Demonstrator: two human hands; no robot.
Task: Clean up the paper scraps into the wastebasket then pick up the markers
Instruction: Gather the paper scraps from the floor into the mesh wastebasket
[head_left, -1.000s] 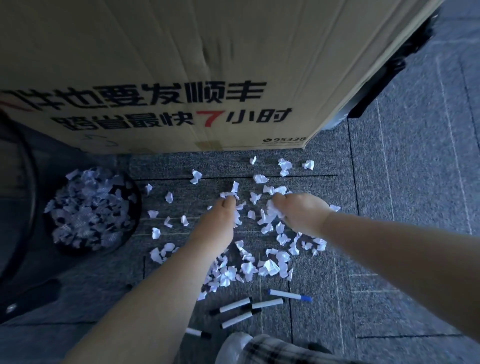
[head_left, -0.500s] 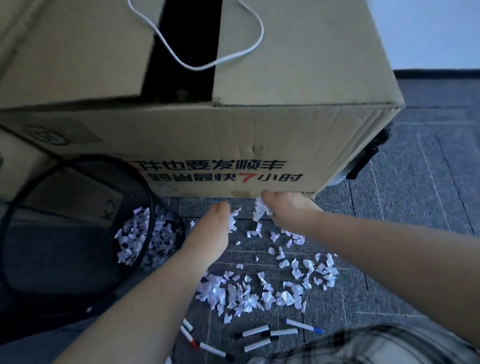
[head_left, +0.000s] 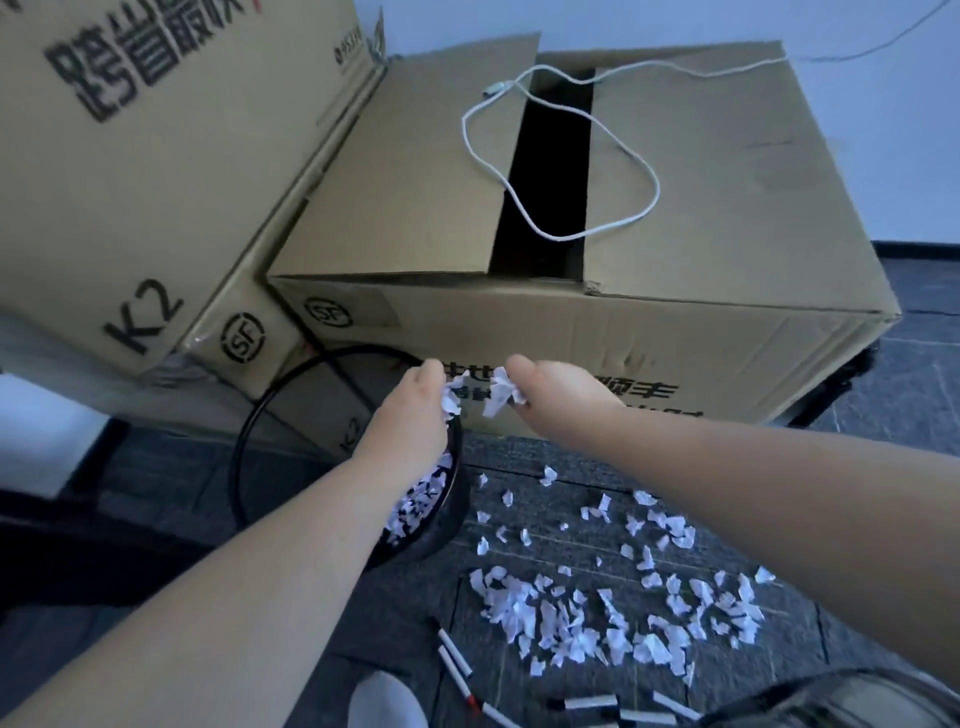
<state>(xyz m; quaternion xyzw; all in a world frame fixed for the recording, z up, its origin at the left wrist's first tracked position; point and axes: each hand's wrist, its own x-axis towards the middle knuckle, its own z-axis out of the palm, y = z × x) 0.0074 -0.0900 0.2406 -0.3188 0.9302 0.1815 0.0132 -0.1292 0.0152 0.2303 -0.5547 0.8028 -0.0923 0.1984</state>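
My left hand (head_left: 415, 415) is closed on a bunch of white paper scraps (head_left: 451, 400) and hovers over the right rim of the black mesh wastebasket (head_left: 244, 447). My right hand (head_left: 556, 389) holds another clump of paper scraps (head_left: 501, 395) just to the right of the basket, raised above the floor. The basket holds many scraps (head_left: 415, 506). A wide spread of loose scraps (head_left: 587, 618) lies on the grey carpet below my right arm. Several white markers (head_left: 454, 657) lie on the carpet near the bottom edge.
A large cardboard box (head_left: 675, 332) with a white cable (head_left: 597, 156) on top stands right behind my hands. A second box (head_left: 156, 156) leans at the left behind the basket. My knee in checked cloth (head_left: 831, 701) is at the bottom right.
Both hands have lifted off the carpet with scraps in them and swung left toward the wastebasket. The view has tilted up, showing the box tops.
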